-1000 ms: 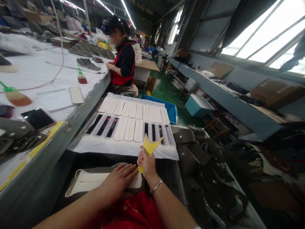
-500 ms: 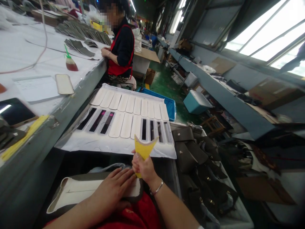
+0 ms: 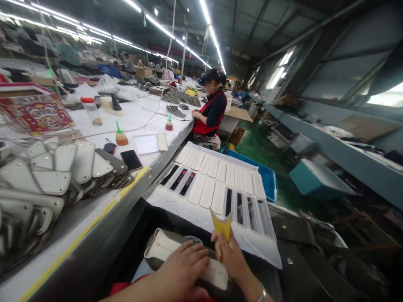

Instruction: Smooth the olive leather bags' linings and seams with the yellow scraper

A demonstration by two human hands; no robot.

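Observation:
My left hand [image 3: 189, 268] lies flat, fingers stretched, on the cream bottom panel of a dark olive bag piece [image 3: 168, 247] in my lap. The panel has a thin line along it and rounded, raised ends. My right hand [image 3: 231, 256] grips a yellow scraper [image 3: 223, 226] with a curved, two-pointed end facing up, close to the panel's right end. Beyond both hands, a white-covered board [image 3: 201, 208] carries rows of cream rounded strips [image 3: 221, 169]; several slots in its nearer row show dark.
Dark olive bag pieces with metal studs [image 3: 299, 251] lie at the right. On the left table [image 3: 126, 113] are stacked pale-faced pieces [image 3: 53, 167], glue bottles [image 3: 121, 137] and a phone [image 3: 131, 160]. A co-worker in a red apron [image 3: 214, 111] is at the table's far side. Blue bin [image 3: 267, 178] behind the board.
The view has swung up and left, so more of the table and ceiling shows. My left hand stays on the panel and my right hand still grips the yellow scraper.

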